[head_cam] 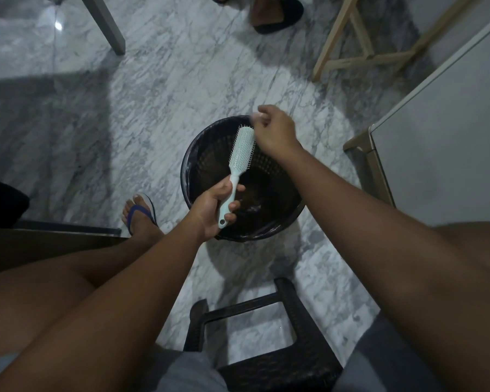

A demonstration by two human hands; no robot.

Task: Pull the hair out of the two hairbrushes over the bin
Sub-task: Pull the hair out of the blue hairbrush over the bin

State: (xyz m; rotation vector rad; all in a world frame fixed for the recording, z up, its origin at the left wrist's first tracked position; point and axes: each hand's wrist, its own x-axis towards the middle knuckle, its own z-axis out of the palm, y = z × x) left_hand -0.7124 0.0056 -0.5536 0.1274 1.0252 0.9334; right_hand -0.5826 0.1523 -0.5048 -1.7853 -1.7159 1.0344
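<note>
Seemingly R hand [275,134] picks at brush [239,154].

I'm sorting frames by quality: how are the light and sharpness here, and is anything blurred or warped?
Head view: dim overall, with one glare spot on the marble floor; the right hand is motion-blurred at its fingertips, the left hand and light blue hairbrush are sharp; the black bin is too dark inside to read; wide-angle distortion bends edges near the borders.

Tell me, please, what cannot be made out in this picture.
Head view:
- right hand: fingertips motion-blurred, so pinched hair cannot be confirmed.
- hairbrush: hair among bristles too small to see.
- bin: inside too dark to read.
- second hairbrush: nowhere in view.
</note>
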